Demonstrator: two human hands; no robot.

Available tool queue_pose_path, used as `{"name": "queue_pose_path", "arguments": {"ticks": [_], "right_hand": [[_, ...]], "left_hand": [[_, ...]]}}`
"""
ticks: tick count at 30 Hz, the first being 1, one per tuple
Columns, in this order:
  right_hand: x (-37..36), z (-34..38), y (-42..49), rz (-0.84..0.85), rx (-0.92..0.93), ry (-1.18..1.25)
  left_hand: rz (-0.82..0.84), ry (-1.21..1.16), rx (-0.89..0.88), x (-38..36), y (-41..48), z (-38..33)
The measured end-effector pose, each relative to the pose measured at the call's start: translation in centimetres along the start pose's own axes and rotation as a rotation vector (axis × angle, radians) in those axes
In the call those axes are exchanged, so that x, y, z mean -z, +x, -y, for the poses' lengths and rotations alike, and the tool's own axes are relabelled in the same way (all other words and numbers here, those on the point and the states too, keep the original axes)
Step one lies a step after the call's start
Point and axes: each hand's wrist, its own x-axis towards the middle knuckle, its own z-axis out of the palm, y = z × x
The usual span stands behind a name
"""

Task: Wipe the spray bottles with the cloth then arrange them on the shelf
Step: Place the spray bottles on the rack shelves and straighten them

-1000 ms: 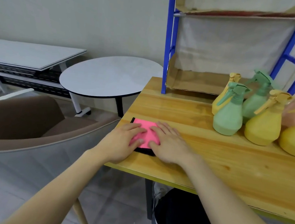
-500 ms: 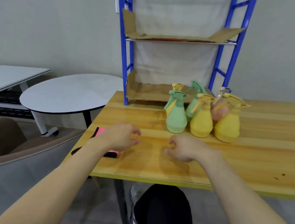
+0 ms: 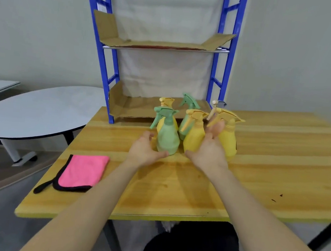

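While nothing is held and both are spread wide, left grip (image 3: 147, 150) is cupped just beside green bottle (image 3: 168, 136), right grip (image 3: 209, 149) is raised between yellow bottles (image 3: 193, 137); cloth (image 3: 82, 172) is laid well apart near tabletop (image 3: 259, 168) left edge.

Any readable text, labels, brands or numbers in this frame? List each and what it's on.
None readable in the head view.
Spray bottles: no label shows on the front green bottle; a dark patch at the edge of the rightmost yellow bottle is too small to read.
Pink cloth: no tag or print shows.
Cardboard on the blue shelf: no print shows.
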Motion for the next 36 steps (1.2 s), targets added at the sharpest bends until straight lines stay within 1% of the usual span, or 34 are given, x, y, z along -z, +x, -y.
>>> {"name": "queue_pose_path", "arguments": {"ticks": [3,7,11,16,20,23,27,30,33,36], "right_hand": [[-0.5,0.2,1.2,-0.017,-0.004,0.021],[-1.7,0.4,3.0,-0.021,-0.028,0.028],[-2.9,0.2,4.0,-0.006,-0.028,0.104],[-3.3,0.1,2.8,-0.006,-0.045,0.039],[-3.9,0.3,1.1,0.015,-0.039,0.087],[-3.8,1.0,-0.5,0.019,-0.044,0.078],[-2.6,2.4,-2.5,0.008,-0.038,0.111],[-0.2,4.7,-3.2,-0.014,0.004,0.171],[3.1,7.5,-2.6,-0.086,0.072,0.196],[6.9,10.9,-0.4,-0.156,0.106,0.254]], "left_hand": [[-0.024,-0.046,-0.018,-1.4,1.6,-0.4],[-0.009,-0.050,-0.007,-2.8,3.5,-1.1],[-0.071,-0.031,-0.038,-3.8,3.9,-1.2],[-0.112,-0.028,-0.057,-2.6,2.1,0.2],[-0.116,0.007,-0.032,-1.0,-0.6,1.9],[-0.163,-0.056,-0.031,0.4,-2.2,3.1],[-0.210,-0.135,0.021,2.5,-4.0,4.4],[-0.250,-0.197,-0.034,5.1,-4.3,4.5],[-0.289,-0.260,-0.113,8.6,-3.7,3.6],[-0.382,-0.288,-0.209,12.8,-1.6,1.4]]}}
